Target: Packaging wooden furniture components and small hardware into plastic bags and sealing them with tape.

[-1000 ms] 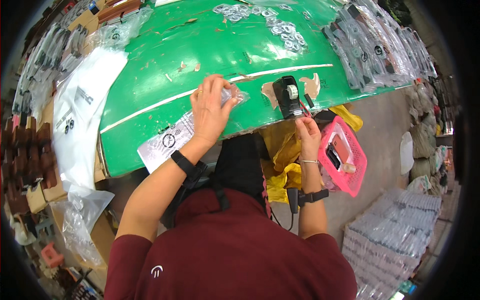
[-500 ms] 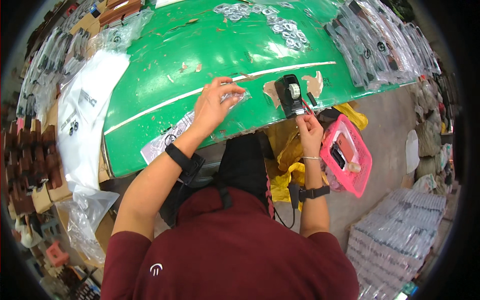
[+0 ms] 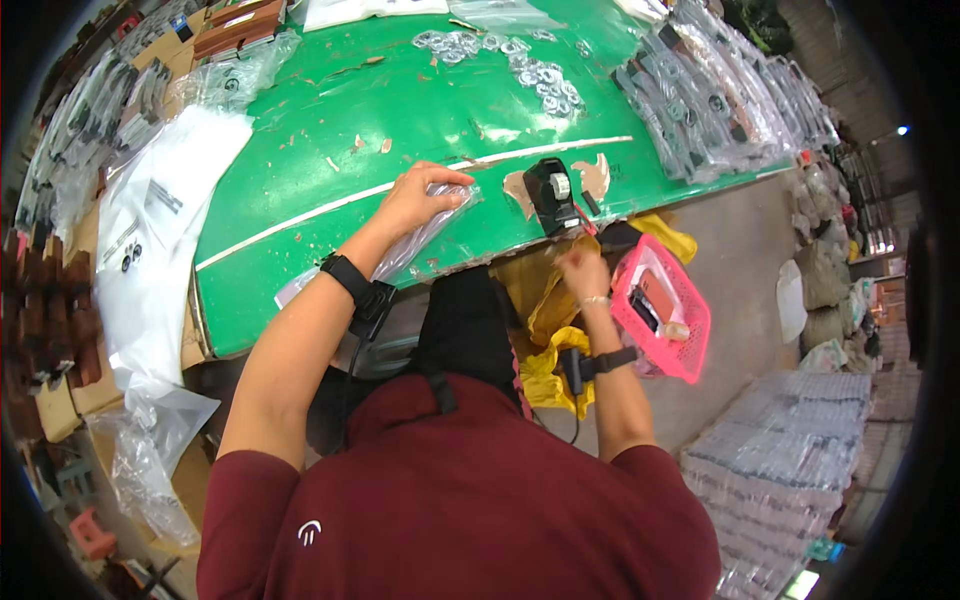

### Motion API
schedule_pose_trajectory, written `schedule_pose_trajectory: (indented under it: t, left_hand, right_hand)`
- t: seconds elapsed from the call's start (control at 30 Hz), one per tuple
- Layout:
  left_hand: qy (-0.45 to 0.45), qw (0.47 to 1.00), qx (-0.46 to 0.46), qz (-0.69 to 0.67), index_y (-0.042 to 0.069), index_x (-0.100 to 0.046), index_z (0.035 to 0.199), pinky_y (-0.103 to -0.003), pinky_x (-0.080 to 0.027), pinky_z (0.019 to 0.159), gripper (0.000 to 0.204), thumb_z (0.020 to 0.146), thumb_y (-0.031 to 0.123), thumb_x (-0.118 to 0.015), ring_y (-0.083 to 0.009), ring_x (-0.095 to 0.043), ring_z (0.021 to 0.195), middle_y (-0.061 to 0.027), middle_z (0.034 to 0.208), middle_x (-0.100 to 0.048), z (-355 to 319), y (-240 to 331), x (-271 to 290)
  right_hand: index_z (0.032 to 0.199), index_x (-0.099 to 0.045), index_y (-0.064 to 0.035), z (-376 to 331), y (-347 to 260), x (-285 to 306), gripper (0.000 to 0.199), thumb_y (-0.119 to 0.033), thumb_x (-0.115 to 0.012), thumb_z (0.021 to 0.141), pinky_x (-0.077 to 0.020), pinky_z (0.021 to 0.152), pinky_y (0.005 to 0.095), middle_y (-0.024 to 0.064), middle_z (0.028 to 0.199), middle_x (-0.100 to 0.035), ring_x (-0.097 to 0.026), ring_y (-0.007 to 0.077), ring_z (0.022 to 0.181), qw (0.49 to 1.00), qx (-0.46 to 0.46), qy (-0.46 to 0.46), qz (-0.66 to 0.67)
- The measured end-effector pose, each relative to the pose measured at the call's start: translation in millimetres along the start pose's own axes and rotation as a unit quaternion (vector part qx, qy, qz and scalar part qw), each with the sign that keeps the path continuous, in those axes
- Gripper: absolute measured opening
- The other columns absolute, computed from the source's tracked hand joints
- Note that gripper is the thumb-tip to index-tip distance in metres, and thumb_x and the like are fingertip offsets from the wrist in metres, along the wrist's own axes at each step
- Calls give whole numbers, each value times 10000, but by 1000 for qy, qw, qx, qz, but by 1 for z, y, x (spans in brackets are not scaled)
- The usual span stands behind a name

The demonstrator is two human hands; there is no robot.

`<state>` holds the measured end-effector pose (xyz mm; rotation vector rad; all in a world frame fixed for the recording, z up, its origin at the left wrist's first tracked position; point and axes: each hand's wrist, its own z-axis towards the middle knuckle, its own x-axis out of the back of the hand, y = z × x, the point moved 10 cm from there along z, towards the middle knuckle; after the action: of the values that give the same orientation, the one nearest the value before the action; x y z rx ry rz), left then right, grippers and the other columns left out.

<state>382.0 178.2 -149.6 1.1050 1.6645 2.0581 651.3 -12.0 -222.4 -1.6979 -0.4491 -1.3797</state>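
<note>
My left hand (image 3: 420, 200) is closed on the upper end of a clear plastic bag (image 3: 424, 242), which lies slantwise along the near edge of the green table (image 3: 300, 165). To the right, a black tape dispenser (image 3: 546, 205) with a pale roll stands at that same edge. Just below it is my right hand (image 3: 584, 272), somewhat blurred, its fingers drawn together in a pinch. Whatever sits between those fingertips is too small to make out.
Several metal rings (image 3: 545, 82) lie farther back on the table. Bagged parts (image 3: 690, 100) are piled at the right, with white plastic sheeting (image 3: 150, 230) on the left. A pink basket (image 3: 690, 335) of small items and yellow bags (image 3: 548, 370) are below the table edge.
My right hand has drawn back from the front of the tape dispenser toward me. My left hand now has the bag's end gripped, and more of the bag shows raised along my forearm.
</note>
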Motion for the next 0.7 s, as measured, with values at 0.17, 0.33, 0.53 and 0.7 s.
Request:
schedule_pose_trajectory:
  t: [0.17,0.33,0.53,0.7]
  left_hand:
    - [13,999,-41,11,210,-746,1158,-423,-435,1044,373,785,209,-769,-319,-568,1179,-143,1189,-654,8,3,3]
    - [28,998,-47,12,205,-743,1163,-422,-437,1036,398,768,233,-787,-324,-569,1171,-150,1174,-655,7,-5,6]
    - [13,1000,-18,10,117,-694,1238,-409,-415,1052,475,781,210,-780,-302,-533,1201,-161,1207,-628,6,-5,2]
    - [42,999,-11,13,123,-623,1325,-415,-434,1025,609,745,203,-791,-313,-560,1170,-169,1190,-628,0,-2,6]
  right_hand:
    - [942,-705,-54,-43,-71,10,184,-231,-721,893,-494,640,278,21,803,-698,-638,103,710,894,26,-131,427]
    - [1000,-685,-1,-7,-200,14,206,-191,-705,923,-452,659,214,-14,836,-673,-584,53,751,825,117,-201,514]
    - [939,-707,2,25,-219,-19,225,-215,-726,882,-464,667,232,23,823,-697,-605,70,762,864,128,-206,442]
    - [866,-729,-45,33,-216,-21,281,-319,-749,806,-488,637,307,72,736,-702,-647,150,701,925,120,-169,320]
